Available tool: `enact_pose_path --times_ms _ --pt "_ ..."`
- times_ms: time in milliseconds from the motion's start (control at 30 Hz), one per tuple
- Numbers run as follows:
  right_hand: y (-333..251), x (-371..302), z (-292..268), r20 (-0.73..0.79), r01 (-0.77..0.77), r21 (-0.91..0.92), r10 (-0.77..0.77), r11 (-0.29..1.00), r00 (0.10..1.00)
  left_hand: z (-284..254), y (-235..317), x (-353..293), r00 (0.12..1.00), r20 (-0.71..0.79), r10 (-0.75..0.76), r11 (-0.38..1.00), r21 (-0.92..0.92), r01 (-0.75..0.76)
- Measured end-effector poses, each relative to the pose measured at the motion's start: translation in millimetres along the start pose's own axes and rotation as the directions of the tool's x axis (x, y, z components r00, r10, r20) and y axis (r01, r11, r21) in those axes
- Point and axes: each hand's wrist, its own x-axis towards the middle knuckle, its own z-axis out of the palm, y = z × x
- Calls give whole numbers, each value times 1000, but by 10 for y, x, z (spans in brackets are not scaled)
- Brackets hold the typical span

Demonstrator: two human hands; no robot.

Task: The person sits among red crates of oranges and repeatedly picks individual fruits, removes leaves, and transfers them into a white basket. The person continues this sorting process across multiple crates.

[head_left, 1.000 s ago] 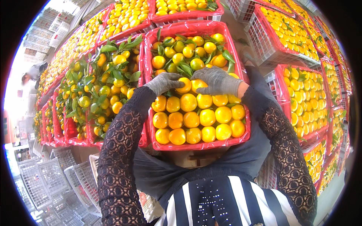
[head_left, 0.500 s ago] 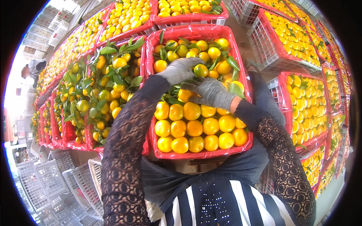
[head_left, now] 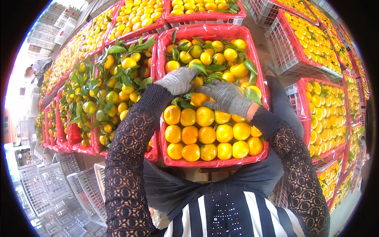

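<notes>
A crate lined with red plastic film [head_left: 215, 162] stands in front of me, full of mandarins. Near its front side the mandarins [head_left: 207, 135] sit in neat rows; toward the back, loose mandarins [head_left: 230, 55] lie among green leaves. My gloved left hand [head_left: 177, 80] is at the crate's left middle, its fingers bent together beside a mandarin [head_left: 196, 81]; what lies under them is hidden. My gloved right hand [head_left: 227, 96] rests palm down over the fruit with fingers stretched out, their tips touching an orange mandarin [head_left: 199, 99] behind the rows.
On the left, another crate holds leafy mandarins [head_left: 111, 96] heaped unevenly. Crates of mandarins in rows [head_left: 325, 114] line the right side, and more stand at the back. Empty grey crates [head_left: 39, 183] are stacked at the lower left. A person [head_left: 39, 70] is at the far left.
My left hand has drawn back left and toward me, away from the greenish mandarin near its fingertips. My right hand stays over the same fruit. The whole view has shifted slightly.
</notes>
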Motion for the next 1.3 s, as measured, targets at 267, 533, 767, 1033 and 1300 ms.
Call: enact_pose_path --times_ms 267,533,767,1033,1300 --pt "-9 -15 -8 -22 -1 58 3 998 1000 244 -152 154 968 -20 251 965 -75 -251" --pt "81 35 255 -139 123 246 -91 961 986 -61 -84 -674 943 -318 -98 995 -49 87" --pt "292 71 299 -168 220 97 -202 971 965 780 -460 -4694 200 -508 -838 446 -426 787" --pt "323 98 280 29 43 256 -53 966 998 3662 184 -5643 159 117 -980 160 0 987" --pt "144 63 68 90 112 190 -131 975 987 3721 -85 -5445 14 357 -934 66 137 988"
